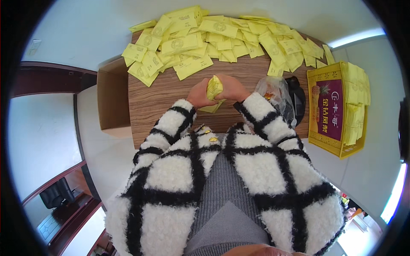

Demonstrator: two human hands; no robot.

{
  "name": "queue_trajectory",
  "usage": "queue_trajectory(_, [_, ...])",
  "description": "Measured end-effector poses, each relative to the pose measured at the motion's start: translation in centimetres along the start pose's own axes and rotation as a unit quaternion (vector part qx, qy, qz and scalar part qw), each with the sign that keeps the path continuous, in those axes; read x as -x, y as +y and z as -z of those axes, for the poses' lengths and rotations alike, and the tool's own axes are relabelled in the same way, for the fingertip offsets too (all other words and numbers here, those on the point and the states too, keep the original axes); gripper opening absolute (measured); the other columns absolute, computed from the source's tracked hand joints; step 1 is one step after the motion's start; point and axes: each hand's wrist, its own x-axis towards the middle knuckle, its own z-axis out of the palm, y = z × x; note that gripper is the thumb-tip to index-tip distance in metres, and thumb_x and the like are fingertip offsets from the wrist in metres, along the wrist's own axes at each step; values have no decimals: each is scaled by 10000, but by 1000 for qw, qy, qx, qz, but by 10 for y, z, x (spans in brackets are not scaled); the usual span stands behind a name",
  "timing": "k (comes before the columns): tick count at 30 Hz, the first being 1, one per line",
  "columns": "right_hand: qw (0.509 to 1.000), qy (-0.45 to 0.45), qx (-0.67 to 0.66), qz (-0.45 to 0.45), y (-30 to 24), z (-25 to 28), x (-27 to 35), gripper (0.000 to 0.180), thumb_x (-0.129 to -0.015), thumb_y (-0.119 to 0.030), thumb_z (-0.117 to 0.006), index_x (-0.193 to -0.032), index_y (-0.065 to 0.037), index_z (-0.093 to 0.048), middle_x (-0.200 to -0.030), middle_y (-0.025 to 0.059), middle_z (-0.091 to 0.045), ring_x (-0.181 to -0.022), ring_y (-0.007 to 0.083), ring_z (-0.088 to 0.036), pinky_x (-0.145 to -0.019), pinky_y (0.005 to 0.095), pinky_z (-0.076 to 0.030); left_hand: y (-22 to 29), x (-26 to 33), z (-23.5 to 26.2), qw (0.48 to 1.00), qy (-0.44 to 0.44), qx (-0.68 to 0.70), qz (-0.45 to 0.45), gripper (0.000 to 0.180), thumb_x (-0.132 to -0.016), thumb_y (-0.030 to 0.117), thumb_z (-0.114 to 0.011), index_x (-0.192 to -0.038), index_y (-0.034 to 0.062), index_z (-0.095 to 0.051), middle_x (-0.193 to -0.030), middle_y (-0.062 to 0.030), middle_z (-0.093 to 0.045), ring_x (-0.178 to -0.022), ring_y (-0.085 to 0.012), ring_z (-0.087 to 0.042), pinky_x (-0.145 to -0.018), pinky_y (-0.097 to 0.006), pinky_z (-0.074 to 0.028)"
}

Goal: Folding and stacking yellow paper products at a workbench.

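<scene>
Head view: a wood-grain worktop (pixel 162 98) on a pale floor. Both hands meet at its middle, left hand (pixel 197 94) and right hand (pixel 232 88) together clenched around a crumpled yellow packet (pixel 214 87). Beyond the hands lies a loose spread of flat yellow packets (pixel 205 38). Right of the right hand sit a clear plastic bag (pixel 273 91) and a yellow crate (pixel 337 111) stacked with more packets. A cardboard box (pixel 112 98) adjoins the worktop's left edge; bare wood surrounds the hands.
</scene>
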Motion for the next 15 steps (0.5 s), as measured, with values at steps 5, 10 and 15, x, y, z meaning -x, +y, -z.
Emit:
queue_trajectory(5, [999, -29, -27, 7, -19, 19, -6, 738, -528, -274, -822, -1160, -26, -532, -1059, 181, -608, -993, 344, -582, -864, 385, -457, 20, 5, 11, 998, 35, -23, 40, 727, -548, 335, -832, -1120, 42, -493, -967, -187, -618, -936, -381, -598, -772, -425, -479])
queue_trajectory(10, [993, -52, -109, -10, -15, 29, 3, 918, -558, -292, -853, -1328, -34, -423, -1212, 162, -559, -1127, 282, -539, -961, 353, -416, 35, 21, 7, 994, 79, 62, 42, 686, -527, 291, -842, -1064, 30, -503, -926, -158, -613, -876, -338, -609, -767, -386, -477])
queue_trajectory(15, [981, -88, -172, 1, -6, 50, 5, 992, -625, -187, -829, -1441, -52, -280, -1278, 122, -506, -1187, 224, -476, -1006, 330, -374, 33, 16, 0, 986, 110, 124, 29, 650, -524, 254, -845, -1049, 47, -522, -922, -141, -629, -859, -294, -622, -760, -361, -482])
